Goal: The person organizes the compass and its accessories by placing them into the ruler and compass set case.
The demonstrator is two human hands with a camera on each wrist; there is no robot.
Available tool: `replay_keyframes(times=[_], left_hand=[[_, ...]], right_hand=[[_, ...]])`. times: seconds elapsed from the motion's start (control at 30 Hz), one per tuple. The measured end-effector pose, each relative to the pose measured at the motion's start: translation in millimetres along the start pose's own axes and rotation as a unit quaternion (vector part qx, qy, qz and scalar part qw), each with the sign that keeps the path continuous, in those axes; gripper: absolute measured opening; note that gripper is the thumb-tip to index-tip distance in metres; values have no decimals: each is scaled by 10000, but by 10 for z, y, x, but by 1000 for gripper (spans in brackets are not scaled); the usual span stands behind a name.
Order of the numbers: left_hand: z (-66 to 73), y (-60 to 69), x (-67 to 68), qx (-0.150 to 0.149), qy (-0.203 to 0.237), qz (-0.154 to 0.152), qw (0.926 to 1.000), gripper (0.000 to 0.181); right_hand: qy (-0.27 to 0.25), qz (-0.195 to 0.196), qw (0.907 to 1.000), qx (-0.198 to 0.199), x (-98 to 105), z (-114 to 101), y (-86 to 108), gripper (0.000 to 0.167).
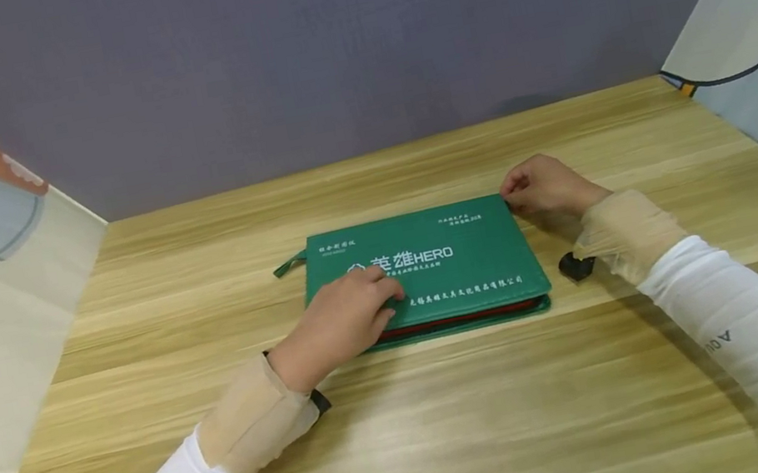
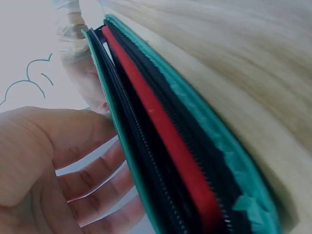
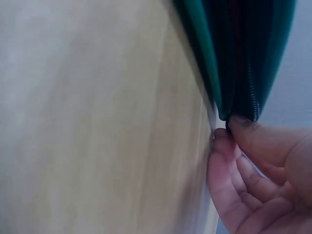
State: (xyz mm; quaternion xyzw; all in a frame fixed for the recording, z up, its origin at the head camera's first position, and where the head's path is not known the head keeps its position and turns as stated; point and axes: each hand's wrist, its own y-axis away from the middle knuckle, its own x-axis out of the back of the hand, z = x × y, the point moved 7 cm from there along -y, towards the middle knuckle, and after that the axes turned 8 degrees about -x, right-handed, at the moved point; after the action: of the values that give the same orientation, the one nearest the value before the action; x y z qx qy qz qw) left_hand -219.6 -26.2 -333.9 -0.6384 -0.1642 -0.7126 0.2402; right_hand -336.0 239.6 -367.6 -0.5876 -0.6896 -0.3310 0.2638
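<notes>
A flat green zip case with white lettering lies on the table. Its near edge gapes, and the left wrist view shows black zipper tape on both sides of a red layer inside. My left hand rests on the cover at its near left part, fingers loosely bent. At the far right corner, my right hand pinches a small black zipper pull between thumb and index finger. The fingertips hide most of the pull.
A wood-grain table carries the case. Behind it stands a grey-purple panel. Cartoon-printed walls flank both sides. A green strap sticks out from the case's far left corner. Black wrist-camera parts hang under the sleeves.
</notes>
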Motion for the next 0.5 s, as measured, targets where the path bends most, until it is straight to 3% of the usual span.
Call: replay_keyframes(times=[0.3, 0.5], left_hand=[[-135, -38, -48, 122, 151, -46, 9998, 20], [-237, -75, -94, 281, 173, -242, 9992, 27]], right_hand=[[142, 108, 9996, 204, 17, -71, -65, 16], [243, 17, 9993, 297, -29, -103, -108, 12]])
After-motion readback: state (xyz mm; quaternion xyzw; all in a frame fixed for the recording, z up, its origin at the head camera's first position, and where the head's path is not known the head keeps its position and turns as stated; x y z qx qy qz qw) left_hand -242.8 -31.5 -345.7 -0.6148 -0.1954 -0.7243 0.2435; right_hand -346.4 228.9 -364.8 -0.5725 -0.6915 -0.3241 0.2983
